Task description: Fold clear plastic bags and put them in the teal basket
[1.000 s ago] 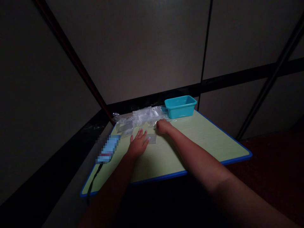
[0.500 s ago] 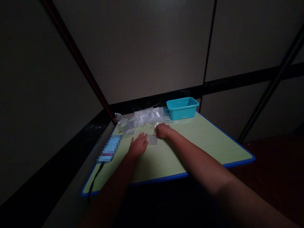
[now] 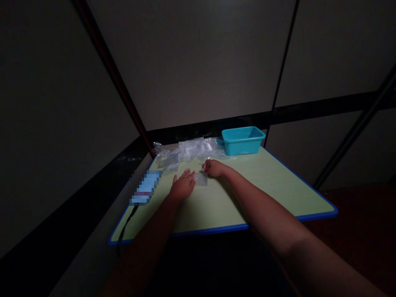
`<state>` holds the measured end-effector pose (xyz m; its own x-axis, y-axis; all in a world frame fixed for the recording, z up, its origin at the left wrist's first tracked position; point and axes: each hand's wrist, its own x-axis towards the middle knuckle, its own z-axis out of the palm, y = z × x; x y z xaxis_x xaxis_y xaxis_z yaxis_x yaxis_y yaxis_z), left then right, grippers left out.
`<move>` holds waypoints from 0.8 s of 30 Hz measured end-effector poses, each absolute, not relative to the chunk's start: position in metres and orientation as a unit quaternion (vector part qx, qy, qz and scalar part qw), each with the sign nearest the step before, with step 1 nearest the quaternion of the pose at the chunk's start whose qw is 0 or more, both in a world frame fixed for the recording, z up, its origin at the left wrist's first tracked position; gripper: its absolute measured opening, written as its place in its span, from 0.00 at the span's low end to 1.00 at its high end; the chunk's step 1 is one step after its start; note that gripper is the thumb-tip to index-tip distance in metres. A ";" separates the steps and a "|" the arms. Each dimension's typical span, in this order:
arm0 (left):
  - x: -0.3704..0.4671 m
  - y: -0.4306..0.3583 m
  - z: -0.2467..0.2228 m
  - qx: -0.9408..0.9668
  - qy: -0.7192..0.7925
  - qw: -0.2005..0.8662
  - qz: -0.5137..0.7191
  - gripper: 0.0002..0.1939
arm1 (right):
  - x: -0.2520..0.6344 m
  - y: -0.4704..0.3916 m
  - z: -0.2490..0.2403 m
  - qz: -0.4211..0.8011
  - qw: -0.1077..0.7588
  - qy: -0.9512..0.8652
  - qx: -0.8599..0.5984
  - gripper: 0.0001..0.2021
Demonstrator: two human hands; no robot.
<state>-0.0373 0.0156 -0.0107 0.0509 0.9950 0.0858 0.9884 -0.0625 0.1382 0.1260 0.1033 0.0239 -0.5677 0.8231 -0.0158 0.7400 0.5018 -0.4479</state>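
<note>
A small, greyish clear plastic piece (image 3: 202,179) lies flat on the pale green table (image 3: 210,210). My left hand (image 3: 183,186) rests palm down at its left edge with the fingers spread. At the upper right corner of the piece, my right hand (image 3: 213,168) is closed, thumb and fingertips pressed together; whatever they hold is too small to make out. Behind both hands, crumpled clear plastic bags (image 3: 192,149) are spread along the back of the table.
A turquoise basket (image 3: 243,147) stands at the back right, touching the plastic. At the left edge lies a blurred-out phone-like object (image 3: 145,188) with a black strap (image 3: 126,225). Blue edging borders the table, and a wall panel rises behind it.
The view has shifted slightly, so the table and basket appear a little further right. My right hand's fingertips have lifted slightly from the small piece; my left hand stays beside it.
</note>
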 end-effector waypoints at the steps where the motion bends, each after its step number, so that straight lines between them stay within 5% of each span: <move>1: -0.037 0.015 -0.010 0.724 0.685 0.021 0.079 0.24 | 0.126 0.104 0.023 0.218 0.107 -0.858 -0.454 0.11; 16: -0.035 0.013 -0.008 0.723 0.687 0.011 0.074 0.25 | 0.129 0.098 0.026 0.432 0.122 -0.803 -0.392 0.04; 24: -0.033 0.007 -0.005 0.755 0.654 0.022 0.053 0.37 | 0.126 0.102 0.022 0.474 0.141 -0.776 -0.393 0.10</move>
<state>-0.0328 0.0074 -0.0051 0.1397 0.9888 0.0520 0.9842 -0.1444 0.1023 0.1257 0.1019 0.0221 -0.6517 0.7428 -0.1533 0.4755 0.2426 -0.8456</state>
